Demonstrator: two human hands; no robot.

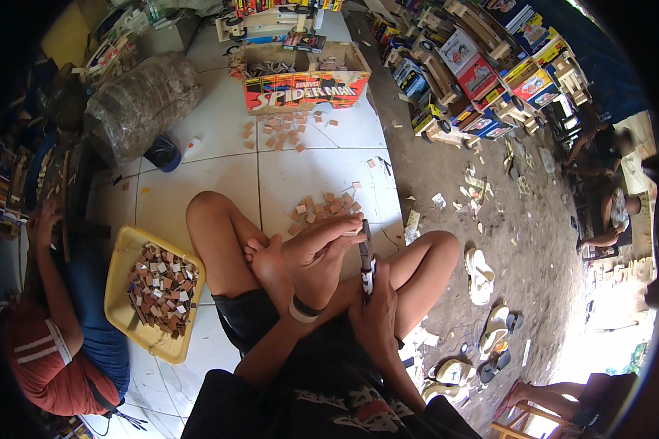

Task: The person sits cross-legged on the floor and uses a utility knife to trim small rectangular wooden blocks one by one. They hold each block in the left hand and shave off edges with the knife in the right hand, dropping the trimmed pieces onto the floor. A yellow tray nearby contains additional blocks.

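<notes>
In my right hand (pixel 373 307) is a pair of pliers (pixel 367 252) with dark jaws and black-and-white handles, pointing away from me. My left hand (pixel 318 252), with a band at the wrist, is closed with its fingertips pinched right beside the jaws. What the fingertips hold is too small to make out. Just beyond my hands lies a loose heap of small brown square tiles (pixel 318 208) on the white tiled floor (pixel 223 172). To my left stands a yellow plastic tray (pixel 116 282) with many similar square pieces (pixel 165 289) in it.
Farther off, a printed box (pixel 304 94) holds small pieces, with scattered squares (pixel 278 132) before it. A dark cup (pixel 163 155) stands near a bulky wrapped sack (pixel 143 102). A person in red (pixel 55 366) sits at left. Wooden toy trucks (pixel 483 73) and sandals (pixel 479 276) are at right.
</notes>
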